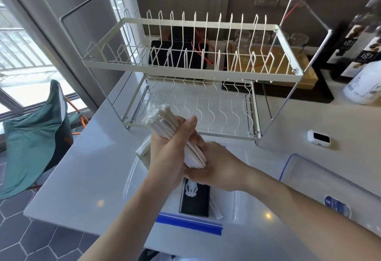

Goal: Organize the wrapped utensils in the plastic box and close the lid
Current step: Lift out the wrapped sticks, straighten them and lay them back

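A bundle of white paper-wrapped utensils [165, 120] is gripped around its middle by my left hand [171, 153], tilted up toward the far left. My right hand [218, 168] cups the bundle's lower ends. Both hands hover above the clear plastic box [132, 176] with a blue clip [189, 222] on its near edge. Inside the box lie a black packet with a white print [194, 199], one slim wrapped utensil [215, 207] and a pale packet [144, 153] at the far left. The clear lid [321, 180] with blue trim lies on the counter to the right.
A two-tier white wire dish rack [191, 71] stands just behind the box. A small white device [318, 138] sits right of it. A white bottle [365, 83] and dark packages [362, 48] stand at the far right. The counter's left edge drops to a floor with a green chair [35, 137].
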